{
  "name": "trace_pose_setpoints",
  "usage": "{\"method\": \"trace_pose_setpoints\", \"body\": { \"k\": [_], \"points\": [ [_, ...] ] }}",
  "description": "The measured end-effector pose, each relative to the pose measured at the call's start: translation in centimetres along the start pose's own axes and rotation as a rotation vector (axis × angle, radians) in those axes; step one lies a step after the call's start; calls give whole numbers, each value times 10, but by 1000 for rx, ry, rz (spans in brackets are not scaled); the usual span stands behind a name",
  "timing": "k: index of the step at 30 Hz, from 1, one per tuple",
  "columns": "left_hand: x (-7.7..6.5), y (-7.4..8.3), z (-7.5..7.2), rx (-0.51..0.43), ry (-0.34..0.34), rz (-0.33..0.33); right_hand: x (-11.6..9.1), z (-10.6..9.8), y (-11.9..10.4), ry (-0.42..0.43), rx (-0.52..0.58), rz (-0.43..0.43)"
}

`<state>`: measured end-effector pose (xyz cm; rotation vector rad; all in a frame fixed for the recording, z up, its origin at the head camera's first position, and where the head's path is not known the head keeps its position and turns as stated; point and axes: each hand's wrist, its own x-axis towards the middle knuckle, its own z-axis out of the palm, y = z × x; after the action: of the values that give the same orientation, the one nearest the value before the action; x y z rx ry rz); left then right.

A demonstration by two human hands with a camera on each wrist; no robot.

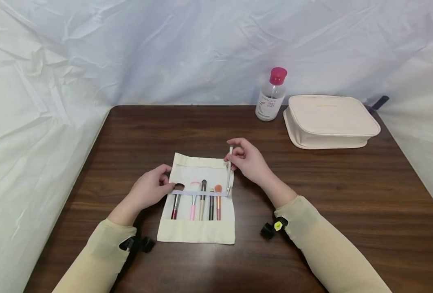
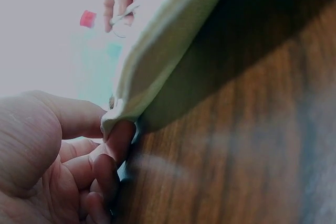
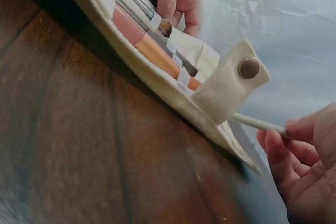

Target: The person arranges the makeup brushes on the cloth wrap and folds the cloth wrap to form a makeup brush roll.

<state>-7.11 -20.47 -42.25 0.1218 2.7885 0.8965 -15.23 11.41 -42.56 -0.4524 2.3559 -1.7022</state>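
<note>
A cream fabric brush roll point(image 1: 196, 232) lies unfolded on the table, with several makeup brushes point(image 1: 203, 201) side by side under a pale elastic band. My left hand point(image 1: 152, 187) pinches the roll's left edge between thumb and finger; the left wrist view shows the cloth edge point(image 2: 118, 114) in that pinch. My right hand point(image 1: 247, 158) holds a slim, pale-handled brush point(image 1: 229, 160) at the upper right of the roll, its lower end at the right end of the band. A strap with a snap button point(image 3: 249, 68) sticks up there, hiding part of that brush in the right wrist view.
Toward the back stands a clear bottle point(image 1: 269, 101) with a pink cap. Beside it on the right sits a cream zip case point(image 1: 331, 118), with a dark handle point(image 1: 380, 102) protruding behind it. White sheeting point(image 1: 187, 49) hangs around the dark wooden table point(image 1: 311, 179).
</note>
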Motion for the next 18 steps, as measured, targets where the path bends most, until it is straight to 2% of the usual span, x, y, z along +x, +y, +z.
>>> {"method": "trace_pose_setpoints", "body": {
  "k": [4,12,18],
  "points": [
    [0,-1,1,-4,0,-1,-2,3,3,-53,-56,9],
    [0,-2,1,0,-1,0,-11,7,5,-107,-257,19],
    [0,-2,3,-8,2,-6,-15,11,2,-173,-285,7]
  ]
}}
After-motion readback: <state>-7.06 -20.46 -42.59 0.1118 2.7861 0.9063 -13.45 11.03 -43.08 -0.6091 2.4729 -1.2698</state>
